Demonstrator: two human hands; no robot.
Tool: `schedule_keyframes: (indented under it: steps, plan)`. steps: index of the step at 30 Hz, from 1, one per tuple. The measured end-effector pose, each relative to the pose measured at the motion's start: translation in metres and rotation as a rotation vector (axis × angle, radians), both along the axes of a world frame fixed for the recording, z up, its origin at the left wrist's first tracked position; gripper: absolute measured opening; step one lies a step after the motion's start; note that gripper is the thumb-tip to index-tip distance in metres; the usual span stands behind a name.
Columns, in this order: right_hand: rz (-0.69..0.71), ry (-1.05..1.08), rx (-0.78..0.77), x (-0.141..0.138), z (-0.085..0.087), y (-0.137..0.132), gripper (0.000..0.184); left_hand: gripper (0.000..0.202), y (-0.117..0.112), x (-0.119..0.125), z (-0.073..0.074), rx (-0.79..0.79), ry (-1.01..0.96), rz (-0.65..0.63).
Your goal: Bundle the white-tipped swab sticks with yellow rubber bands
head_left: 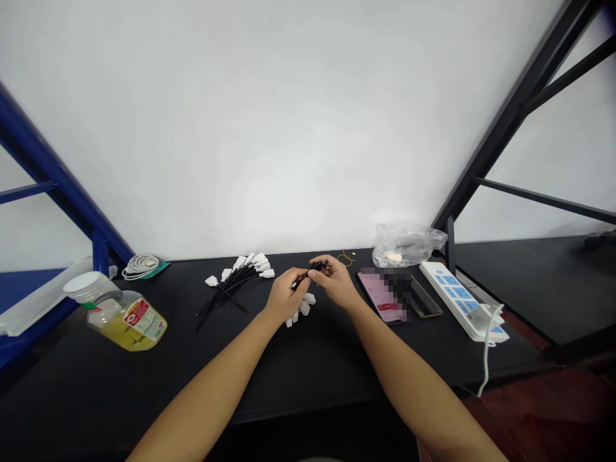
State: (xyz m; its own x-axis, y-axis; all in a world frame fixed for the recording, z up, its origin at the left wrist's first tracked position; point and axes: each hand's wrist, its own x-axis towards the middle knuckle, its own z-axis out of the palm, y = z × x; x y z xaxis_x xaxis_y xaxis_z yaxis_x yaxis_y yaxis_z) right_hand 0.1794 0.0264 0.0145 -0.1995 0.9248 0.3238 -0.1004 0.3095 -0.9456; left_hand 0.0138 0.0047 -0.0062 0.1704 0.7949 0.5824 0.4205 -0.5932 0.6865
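The left hand [287,296] and right hand [337,282] pinch black ties [316,266] together above the table [144,385]; a slack pinch could let the dangling white tags [304,308] slip and tangle

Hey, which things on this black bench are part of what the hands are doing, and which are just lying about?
In use: left hand, right hand, the white-tagged black cords they hold, the matching bundle nearby.

Lying about: white power strip, clear plastic bag, phone, jar of yellow liquid, coiled white cable.
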Motion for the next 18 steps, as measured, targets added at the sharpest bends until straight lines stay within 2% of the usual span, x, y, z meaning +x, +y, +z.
schedule_keyframes:
  steps: [2, 8, 10, 12, 16, 18]
  plan:
    - [0.026, -0.04, 0.011, 0.0, 0.001, -0.001, 0.034, 0.02, 0.002, -0.002, 0.0, 0.017, 0.05, 0.019]
    - [0.079, -0.092, 0.002, 0.001, 0.002, -0.004, 0.035, 0.016, 0.004, -0.007, -0.002, 0.085, 0.231, 0.015]
    - [0.007, -0.057, -0.008, 0.003, 0.001, -0.002, 0.036, 0.019, 0.006, -0.009, -0.004, 0.107, 0.221, 0.005]
    - [-0.12, 0.029, -0.003, 0.008, 0.001, 0.002, 0.038, 0.025, 0.01, -0.012, -0.007, 0.113, 0.142, 0.034]
    - [-0.383, 0.226, 0.078, 0.021, 0.002, 0.012, 0.037, 0.032, 0.022, -0.02, -0.014, 0.023, -0.037, 0.2]
    - [-0.443, 0.274, 0.126, 0.024, 0.001, 0.016, 0.036, 0.032, 0.028, -0.024, -0.018, -0.041, -0.055, 0.264]
